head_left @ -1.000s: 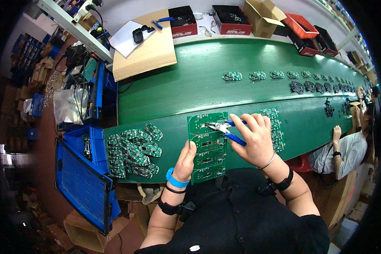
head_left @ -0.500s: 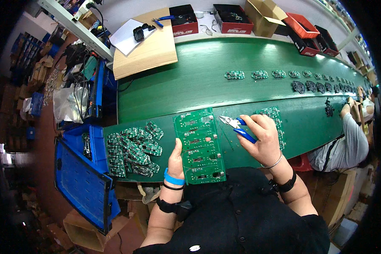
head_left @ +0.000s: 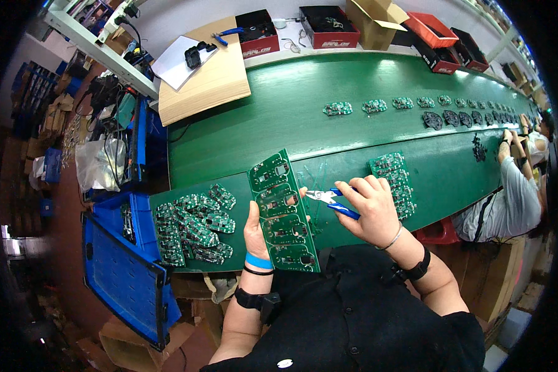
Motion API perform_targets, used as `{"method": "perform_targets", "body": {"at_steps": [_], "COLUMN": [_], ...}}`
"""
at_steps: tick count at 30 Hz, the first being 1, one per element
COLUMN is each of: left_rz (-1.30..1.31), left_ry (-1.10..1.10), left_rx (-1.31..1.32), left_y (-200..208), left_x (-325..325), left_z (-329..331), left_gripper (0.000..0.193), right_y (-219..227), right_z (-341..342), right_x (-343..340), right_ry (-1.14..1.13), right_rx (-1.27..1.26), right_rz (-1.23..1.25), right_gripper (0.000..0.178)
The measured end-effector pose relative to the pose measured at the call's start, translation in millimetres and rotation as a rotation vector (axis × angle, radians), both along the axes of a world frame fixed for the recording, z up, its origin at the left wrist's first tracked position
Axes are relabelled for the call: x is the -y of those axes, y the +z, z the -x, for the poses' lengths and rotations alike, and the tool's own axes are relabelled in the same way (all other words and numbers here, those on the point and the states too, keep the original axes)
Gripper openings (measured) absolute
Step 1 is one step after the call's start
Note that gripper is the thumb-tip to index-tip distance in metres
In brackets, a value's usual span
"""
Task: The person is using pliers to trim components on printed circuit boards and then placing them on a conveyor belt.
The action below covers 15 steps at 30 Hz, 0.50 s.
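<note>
The left hand (head_left: 254,232) is closed on the left edge of a green circuit-board panel (head_left: 283,217), with its thumb along that edge. The panel is raised in front of the person's torso, tilted, and divided into four board sections in a column. The right hand (head_left: 372,211) is wrapped around the blue handles of a pair of cutters (head_left: 330,200). The cutter tips point left from the right hand, toward the panel's right edge; whether they make contact cannot be determined.

Narrow green strips (head_left: 318,173) lie on the green surface (head_left: 242,146), beyond the cutter tips and forward of the right hand. To the left of the left hand, loose circuit boards (head_left: 195,229) lie in an overlapping pile. A blue crate (head_left: 125,273) stands tilted farther left, past the pile. Immediately beyond the right hand, a group of boards (head_left: 392,180) rests flat on the surface. Well forward of the right hand, separate boards (head_left: 374,106) form a row that extends to the right.
</note>
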State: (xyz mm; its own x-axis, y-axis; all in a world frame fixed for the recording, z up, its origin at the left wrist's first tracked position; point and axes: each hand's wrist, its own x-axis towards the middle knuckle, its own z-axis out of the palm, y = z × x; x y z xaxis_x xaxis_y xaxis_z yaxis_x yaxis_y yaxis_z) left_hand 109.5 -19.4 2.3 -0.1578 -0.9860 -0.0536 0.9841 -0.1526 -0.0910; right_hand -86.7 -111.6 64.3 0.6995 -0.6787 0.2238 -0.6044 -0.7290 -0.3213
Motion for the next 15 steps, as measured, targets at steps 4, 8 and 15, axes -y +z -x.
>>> {"method": "perform_targets", "body": {"at_steps": [4, 8, 15], "left_rz": [-0.141, -0.170, -0.244], "left_ry": [0.034, -0.031, 0.014], "left_rx": [0.089, 0.304, 0.643], "left_y": [7, 7, 14], "left_x": [1, 3, 7], "left_z": [-2, -3, 4], "left_gripper": [0.063, 0.065, 0.051], "right_y": [4, 18, 20], "right_z": [11, 11, -15], "right_x": [4, 6, -2], "right_ry": [-0.117, -0.079, 0.033], "right_rx": [0.068, 0.073, -0.005], "right_rz": [-0.010, -0.012, 0.025], "right_gripper": [0.049, 0.049, 0.051]}}
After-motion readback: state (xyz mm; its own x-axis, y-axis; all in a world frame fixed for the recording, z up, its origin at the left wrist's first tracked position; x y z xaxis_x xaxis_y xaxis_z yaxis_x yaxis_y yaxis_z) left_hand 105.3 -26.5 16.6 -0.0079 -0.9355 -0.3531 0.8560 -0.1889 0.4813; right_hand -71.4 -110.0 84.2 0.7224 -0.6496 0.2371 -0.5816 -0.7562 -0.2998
